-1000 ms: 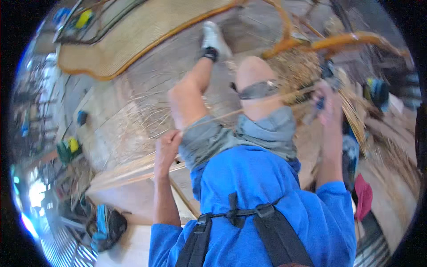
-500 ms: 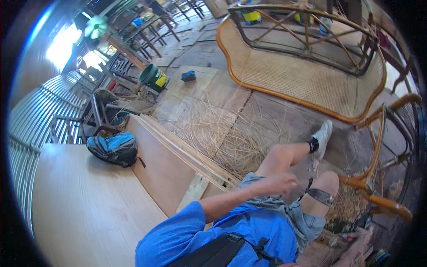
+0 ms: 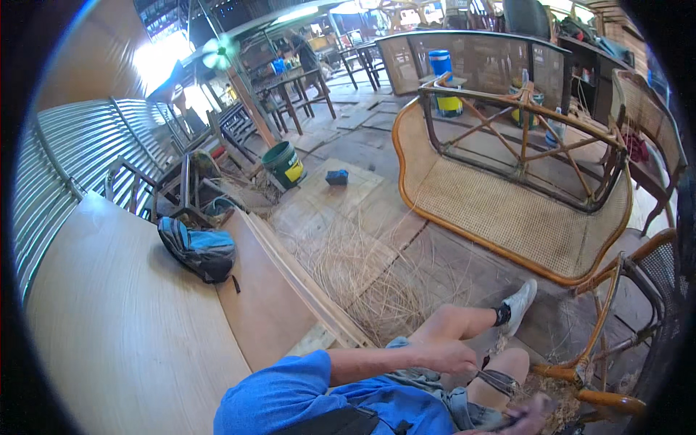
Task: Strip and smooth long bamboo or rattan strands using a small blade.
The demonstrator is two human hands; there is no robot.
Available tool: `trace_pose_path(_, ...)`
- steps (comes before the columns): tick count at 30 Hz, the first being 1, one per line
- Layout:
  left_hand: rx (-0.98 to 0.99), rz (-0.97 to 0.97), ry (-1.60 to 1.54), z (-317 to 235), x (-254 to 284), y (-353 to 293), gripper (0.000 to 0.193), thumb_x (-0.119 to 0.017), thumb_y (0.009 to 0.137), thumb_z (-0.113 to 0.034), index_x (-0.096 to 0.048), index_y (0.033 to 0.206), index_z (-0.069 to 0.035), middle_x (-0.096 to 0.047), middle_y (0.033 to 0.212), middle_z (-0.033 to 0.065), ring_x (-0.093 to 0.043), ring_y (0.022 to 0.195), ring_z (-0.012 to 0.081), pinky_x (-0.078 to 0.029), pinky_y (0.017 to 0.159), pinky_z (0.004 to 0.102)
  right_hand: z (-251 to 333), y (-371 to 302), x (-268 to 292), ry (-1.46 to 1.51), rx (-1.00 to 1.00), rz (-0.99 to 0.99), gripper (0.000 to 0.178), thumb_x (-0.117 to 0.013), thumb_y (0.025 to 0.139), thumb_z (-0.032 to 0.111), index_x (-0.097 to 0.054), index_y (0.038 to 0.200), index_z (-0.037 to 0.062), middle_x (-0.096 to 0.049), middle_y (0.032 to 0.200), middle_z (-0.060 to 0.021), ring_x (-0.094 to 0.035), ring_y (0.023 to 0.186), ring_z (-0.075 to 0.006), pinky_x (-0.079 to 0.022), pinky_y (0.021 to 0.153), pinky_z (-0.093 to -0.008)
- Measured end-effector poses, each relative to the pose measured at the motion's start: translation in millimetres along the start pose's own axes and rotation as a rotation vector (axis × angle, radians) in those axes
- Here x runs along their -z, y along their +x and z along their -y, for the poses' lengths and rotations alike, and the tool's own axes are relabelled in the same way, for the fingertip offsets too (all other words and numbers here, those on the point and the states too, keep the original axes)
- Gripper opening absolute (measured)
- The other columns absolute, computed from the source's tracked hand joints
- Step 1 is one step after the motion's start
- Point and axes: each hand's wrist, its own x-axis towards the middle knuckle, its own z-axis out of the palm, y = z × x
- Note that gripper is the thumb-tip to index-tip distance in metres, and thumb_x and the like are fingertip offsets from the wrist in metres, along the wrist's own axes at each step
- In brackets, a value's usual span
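Note:
My left hand point(image 3: 453, 358) is closed over my lap, just above my bent knee. Whatever its fingers pinch is too small to make out. A dark band point(image 3: 499, 381) lies across that knee, close beside the hand. Lower and to the right, my right hand point(image 3: 535, 415) is curled and blurred by motion, with a narrow dark thing at its fingers that I cannot name. On the floor beyond my legs spreads a loose tangle of thin, pale cane strips point(image 3: 391, 293). Curly shavings point(image 3: 562, 413) lie beside the right hand.
A tipped-over cane settee point(image 3: 507, 210) lies ahead, and a rattan chair frame point(image 3: 602, 326) stands at right. Wooden panels point(image 3: 130, 326) with a blue-grey backpack point(image 3: 197, 250) are at left. Farther off are a green bucket point(image 3: 283, 165) and a small blue block point(image 3: 337, 177).
The view has tilted up, showing more of the workshop behind. My right hand has come into sight at the lower edge. The left hand remains closed near the knee.

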Motion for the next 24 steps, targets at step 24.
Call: trace_pose_path(24,0.161,-0.186,-0.312,-18,-20,-42,0.024,-0.05,0.086,-0.023,-0.056,0.088,0.0,-0.056,0.064,0.0054,-0.052,0.06,0.0146,-0.042,0.056,0.0309,67,-57,-98,0.108,-0.01,0.037,0.02,-0.048,0.09,0.03,-0.048,0.093,0.01,-0.045,0.061,0.0013,-0.04,0.042,-0.0079,-0.029,0.036,-0.0197)
